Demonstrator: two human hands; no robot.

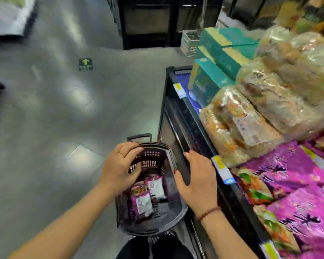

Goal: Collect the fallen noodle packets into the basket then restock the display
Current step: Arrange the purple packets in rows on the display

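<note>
A dark plastic basket (178,208) stands on the floor beside the display, holding two purple noodle packets (148,193) lying face down. My left hand (120,167) hovers over the basket's left rim, its fingers loosely curled and holding nothing. Over the basket's right side my right hand (198,180) is spread with relaxed fingers, also holding nothing. The display shelf (193,135) on the right carries large purple noodle packs (292,176) at its near end.
Brown bagged goods (251,128) and teal boxes (223,60) are stacked further along the shelf. Yellow price tags (220,163) hang on its edge. Grey floor (54,128) spreads to the left. Dark racks (148,25) stand at the far end.
</note>
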